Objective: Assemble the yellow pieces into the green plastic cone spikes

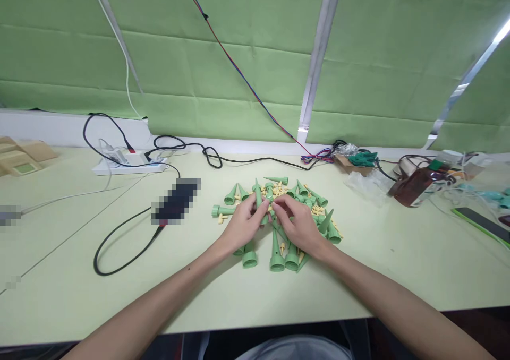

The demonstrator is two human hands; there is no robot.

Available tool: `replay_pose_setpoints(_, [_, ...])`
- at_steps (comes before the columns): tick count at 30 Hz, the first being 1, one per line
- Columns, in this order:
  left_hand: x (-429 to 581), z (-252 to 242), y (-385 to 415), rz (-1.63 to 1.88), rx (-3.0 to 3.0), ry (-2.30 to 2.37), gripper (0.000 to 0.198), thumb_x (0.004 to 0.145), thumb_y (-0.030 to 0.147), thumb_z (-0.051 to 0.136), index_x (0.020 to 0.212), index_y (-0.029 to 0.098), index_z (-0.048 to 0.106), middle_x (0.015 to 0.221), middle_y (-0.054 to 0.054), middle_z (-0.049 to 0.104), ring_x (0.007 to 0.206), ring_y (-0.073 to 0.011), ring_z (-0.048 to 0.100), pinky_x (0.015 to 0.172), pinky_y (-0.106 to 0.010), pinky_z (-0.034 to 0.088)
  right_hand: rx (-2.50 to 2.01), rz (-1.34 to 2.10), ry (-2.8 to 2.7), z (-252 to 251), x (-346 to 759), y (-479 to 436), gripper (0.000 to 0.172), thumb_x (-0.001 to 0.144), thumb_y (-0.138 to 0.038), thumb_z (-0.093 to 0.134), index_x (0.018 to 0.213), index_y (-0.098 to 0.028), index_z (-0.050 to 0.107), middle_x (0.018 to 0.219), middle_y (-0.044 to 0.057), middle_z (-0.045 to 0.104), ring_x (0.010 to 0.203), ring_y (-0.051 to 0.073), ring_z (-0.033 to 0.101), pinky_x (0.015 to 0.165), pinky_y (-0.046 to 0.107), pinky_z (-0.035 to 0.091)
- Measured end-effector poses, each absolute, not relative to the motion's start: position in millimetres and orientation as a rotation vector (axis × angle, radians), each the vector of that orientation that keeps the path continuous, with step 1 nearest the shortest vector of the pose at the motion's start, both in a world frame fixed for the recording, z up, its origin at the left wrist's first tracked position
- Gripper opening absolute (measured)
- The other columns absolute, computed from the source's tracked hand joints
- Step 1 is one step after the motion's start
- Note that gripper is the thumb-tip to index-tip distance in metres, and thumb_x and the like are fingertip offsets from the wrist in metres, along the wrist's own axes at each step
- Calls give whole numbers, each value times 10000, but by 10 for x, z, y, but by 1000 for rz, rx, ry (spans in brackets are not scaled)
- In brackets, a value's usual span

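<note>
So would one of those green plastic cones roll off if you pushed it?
Probably only in a curve: each green cone tapers from a wide rim to a point. They look like hollow plastic, so likely light and stiff. The pile around it would likely stop it.

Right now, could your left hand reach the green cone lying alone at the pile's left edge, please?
Probably yes: the lone cone lies just left of the left hand, with only bare table between, though that hand is busy gripping a second cone.
</note>
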State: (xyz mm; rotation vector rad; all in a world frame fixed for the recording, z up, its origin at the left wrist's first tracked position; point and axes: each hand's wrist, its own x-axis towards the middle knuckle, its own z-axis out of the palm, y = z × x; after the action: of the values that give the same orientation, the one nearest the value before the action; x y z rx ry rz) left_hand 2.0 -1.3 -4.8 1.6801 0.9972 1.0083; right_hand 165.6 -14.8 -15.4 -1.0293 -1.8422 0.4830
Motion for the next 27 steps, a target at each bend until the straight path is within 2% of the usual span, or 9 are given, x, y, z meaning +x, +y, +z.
replay_pose_setpoints(9, [15,-40,-17,1001,1573,975,350,917,537,496,849,196,454,710,24,546,495,-83,432,439,-202,390,-965,504,-1845,-155,1662,-158,158,986,-266,457,989,-192,596,900,56,645,755,166,595,639,274,465])
replay_pose_setpoints(19, [0,-23,-6,977,1514,920,336,914,536,512,882,204,471,655,30,539,447,-93,450,418,-214,356,-954,565,-1820,-159,1665,-157,149,972,-274,484,1045,-197,590,944,63,641,749,167,598,628,282,481])
replay_pose_setpoints(27, [10,5,-14,974,1485,908,331,897,521,548,848,207,456,631,34,545,419,-93,450,409,-214,336,-939,627,-1809,-149,1664,-167,126,975,-277,483,987,-203,584,850,33,633,708,157,583,621,275,462])
